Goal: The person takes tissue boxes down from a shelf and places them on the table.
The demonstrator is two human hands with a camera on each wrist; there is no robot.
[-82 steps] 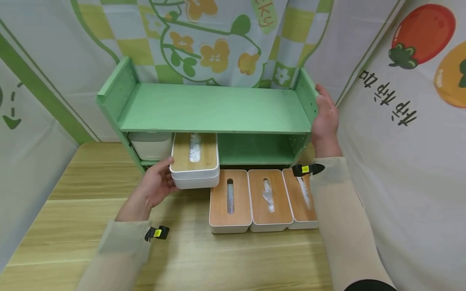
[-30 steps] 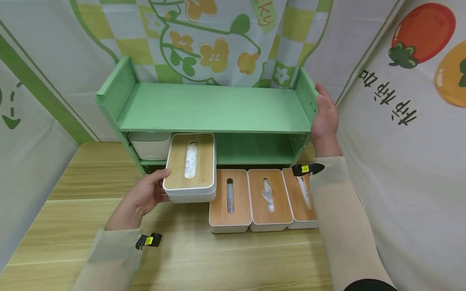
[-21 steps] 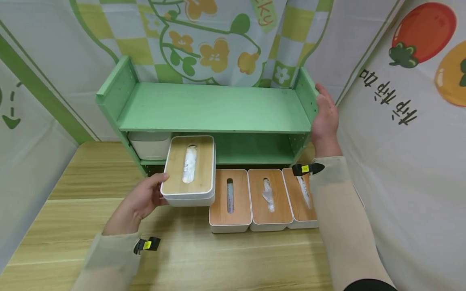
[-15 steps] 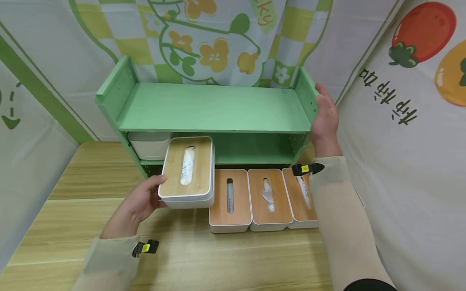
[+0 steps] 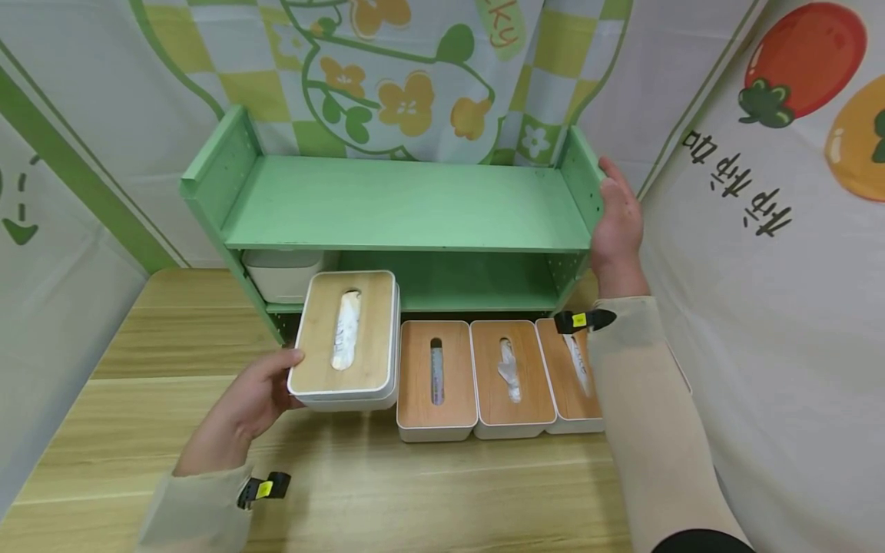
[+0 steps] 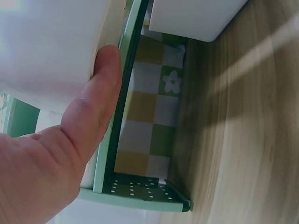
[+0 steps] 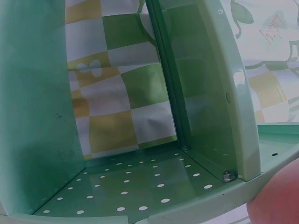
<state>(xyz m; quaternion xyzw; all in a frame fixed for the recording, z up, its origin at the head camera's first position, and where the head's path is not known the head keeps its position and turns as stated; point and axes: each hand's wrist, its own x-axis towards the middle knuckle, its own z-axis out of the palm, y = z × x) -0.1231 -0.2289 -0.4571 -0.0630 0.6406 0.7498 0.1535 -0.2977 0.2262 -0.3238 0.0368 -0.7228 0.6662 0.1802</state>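
Observation:
My left hand (image 5: 242, 407) grips the left side of a white tissue box (image 5: 346, 332), thumb near the lid's rim. Its lid is light wood, and a white tissue shows in the slot. In the left wrist view the white box wall (image 6: 46, 51) is close behind the thumb, with the wooden tabletop (image 6: 243, 135) apart from it. The box is in front of the green shelf (image 5: 408, 203). My right hand (image 5: 618, 234) rests against the outside of the shelf's right end panel; in the right wrist view only a bit of that hand (image 7: 275, 198) shows.
Several wood-lidded tissue boxes stand in a row: a left one (image 5: 415, 376), a middle one (image 5: 491, 384), and a right one (image 5: 560, 384) partly behind my right sleeve. A pale lidded bin (image 5: 280, 280) sits at the lower shelf's left end. Printed cloth hangs behind.
My left hand has drawn the tissue box out of the lower shelf, toward me and to the left. The right hand stays at the shelf's end panel.

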